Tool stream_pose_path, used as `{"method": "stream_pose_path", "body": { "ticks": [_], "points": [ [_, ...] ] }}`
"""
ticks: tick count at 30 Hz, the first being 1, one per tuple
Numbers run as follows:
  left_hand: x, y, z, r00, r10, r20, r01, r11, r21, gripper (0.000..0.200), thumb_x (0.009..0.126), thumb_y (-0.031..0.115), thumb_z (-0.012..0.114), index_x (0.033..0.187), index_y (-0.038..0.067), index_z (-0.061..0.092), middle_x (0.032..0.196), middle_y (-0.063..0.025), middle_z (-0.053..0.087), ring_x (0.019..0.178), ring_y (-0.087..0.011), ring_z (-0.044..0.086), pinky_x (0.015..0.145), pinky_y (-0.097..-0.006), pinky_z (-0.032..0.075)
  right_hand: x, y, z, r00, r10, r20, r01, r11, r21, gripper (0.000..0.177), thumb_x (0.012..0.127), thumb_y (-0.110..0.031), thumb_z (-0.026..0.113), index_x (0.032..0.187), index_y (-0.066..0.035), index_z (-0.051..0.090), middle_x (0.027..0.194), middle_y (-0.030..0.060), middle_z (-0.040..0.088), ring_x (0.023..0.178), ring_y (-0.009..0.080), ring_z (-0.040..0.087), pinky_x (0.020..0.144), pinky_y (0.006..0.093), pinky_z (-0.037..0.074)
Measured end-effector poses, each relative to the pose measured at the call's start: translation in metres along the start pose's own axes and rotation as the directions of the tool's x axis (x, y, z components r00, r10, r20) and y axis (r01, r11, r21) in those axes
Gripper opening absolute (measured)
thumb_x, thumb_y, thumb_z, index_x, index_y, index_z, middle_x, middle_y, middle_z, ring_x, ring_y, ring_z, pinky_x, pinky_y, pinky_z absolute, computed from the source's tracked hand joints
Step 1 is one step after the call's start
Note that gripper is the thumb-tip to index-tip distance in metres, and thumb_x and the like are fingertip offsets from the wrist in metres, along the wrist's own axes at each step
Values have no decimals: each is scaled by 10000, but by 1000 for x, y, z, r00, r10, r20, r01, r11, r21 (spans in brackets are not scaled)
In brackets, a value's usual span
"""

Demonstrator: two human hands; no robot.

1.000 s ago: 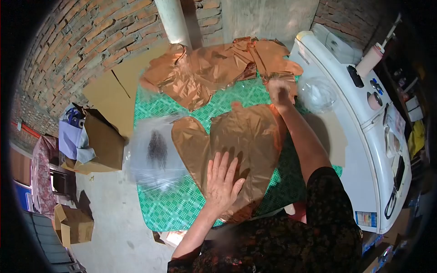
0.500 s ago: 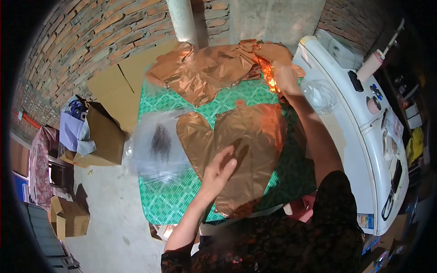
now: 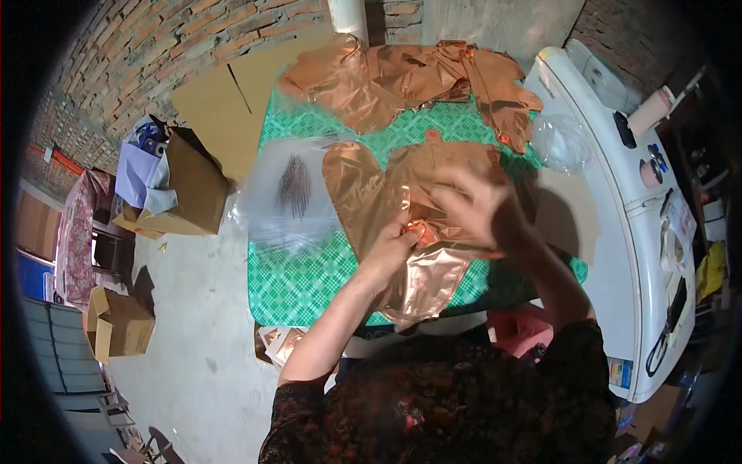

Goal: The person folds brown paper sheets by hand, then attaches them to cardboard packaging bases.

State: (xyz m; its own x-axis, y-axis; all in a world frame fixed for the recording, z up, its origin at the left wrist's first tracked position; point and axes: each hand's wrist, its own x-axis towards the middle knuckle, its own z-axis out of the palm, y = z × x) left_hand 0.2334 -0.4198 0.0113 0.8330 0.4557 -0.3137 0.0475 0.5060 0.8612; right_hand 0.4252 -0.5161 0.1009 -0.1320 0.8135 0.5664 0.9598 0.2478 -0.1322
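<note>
The left hand (image 3: 390, 251) pinches the copper foil balloon (image 3: 352, 187) lying on the green plaid tablecloth (image 3: 292, 292), the right hand (image 3: 478, 203) blurs over it, grip impossible to tell, and one hard tug could crease or tear it!

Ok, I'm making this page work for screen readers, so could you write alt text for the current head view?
A person's left hand pinches a copper-coloured foil piece on a green patterned table, with the blurred right hand over it. More crumpled copper foil lies along the far side, and clear plastic packaging sits to the left.
</note>
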Motion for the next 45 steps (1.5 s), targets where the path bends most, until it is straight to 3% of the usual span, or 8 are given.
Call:
{"method": "stream_pose_path", "body": {
  "ticks": [7, 14, 21, 26, 29, 32, 41, 45],
  "points": [
    [-60, 40, -2, 967, -54, 248, -72, 879, 471, 581, 1035, -26, 475, 1609, 62, 448, 1329, -30, 661, 1132, -130, 605, 999, -255, 480, -12, 58, 38, 805, 104, 584, -577, 363, 731, 507, 1122, -395, 542, 1490, -46, 555, 1446, 96, 644, 1410, 200, 531, 1178, 350, 421],
    [-83, 92, -13, 827, -191, 529, -334, 590, 735, 466, 1041, 122, 551, 1506, 89, 578, 1021, -73, 676, 900, -151, 623, 813, -308, 518, 6, -17, -12, 638, -357, 682, -556, 399, 729, 401, 955, -210, 812, 1251, -4, 636, 913, -12, 619, 842, 103, 560, 751, 318, 460],
    [-116, 123, -25, 939, 36, 342, -277, 670, 689, 307, 1088, 135, 573, 1376, 67, 653, 909, -54, 713, 833, -111, 628, 799, -293, 519, -21, 6, 4, 735, -369, 569, -212, 672, 710, 316, 961, -237, 770, 1081, 27, 645, 901, 86, 723, 845, 154, 674, 726, 385, 501],
    [-130, 125, -40, 975, 124, 185, -207, 812, 546, 369, 1075, 152, 643, 1425, 44, 605, 954, -29, 691, 852, -97, 588, 800, -273, 504, -21, 12, -15, 609, 299, 735, -789, 330, 519, 210, 937, -113, 765, 1106, 4, 723, 976, 27, 727, 953, 128, 685, 854, 317, 550],
    [-129, 113, -44, 990, 69, 124, -124, 842, 525, 445, 1048, 155, 697, 1451, 20, 568, 1034, -17, 702, 946, -88, 602, 851, -261, 511, -13, 28, -19, 701, 435, 565, -713, 451, 536, 238, 945, -122, 768, 1148, -13, 708, 965, 13, 710, 951, 132, 684, 867, 289, 549],
    [-117, 76, -61, 988, 24, 153, -115, 772, 625, 388, 1022, 167, 755, 1339, -10, 619, 958, 23, 621, 909, -56, 563, 775, -253, 485, -14, 68, -4, 777, 393, 491, -559, 74, 826, 190, 969, -145, 753, 1109, -31, 695, 935, -4, 679, 886, 95, 640, 786, 253, 509],
    [-115, -12, -50, 953, -197, 229, 115, 939, 325, 195, 1108, 188, 599, 1084, 15, 685, 779, -48, 714, 655, -114, 687, 559, -249, 531, 74, 145, 55, 695, 377, 612, -625, 738, 255, 267, 943, -231, 764, 886, -6, 633, 879, 45, 688, 808, 77, 616, 686, 287, 482],
    [-120, -19, -42, 964, -231, 134, 167, 914, 369, 235, 1112, 211, 596, 1037, 11, 696, 774, -58, 724, 645, -112, 687, 548, -246, 518, 88, 154, 111, 744, 268, 612, -368, 929, 40, 351, 876, -357, 762, 945, -17, 710, 930, 165, 723, 913, 304, 705, 776, 426, 520]
  ]
}}
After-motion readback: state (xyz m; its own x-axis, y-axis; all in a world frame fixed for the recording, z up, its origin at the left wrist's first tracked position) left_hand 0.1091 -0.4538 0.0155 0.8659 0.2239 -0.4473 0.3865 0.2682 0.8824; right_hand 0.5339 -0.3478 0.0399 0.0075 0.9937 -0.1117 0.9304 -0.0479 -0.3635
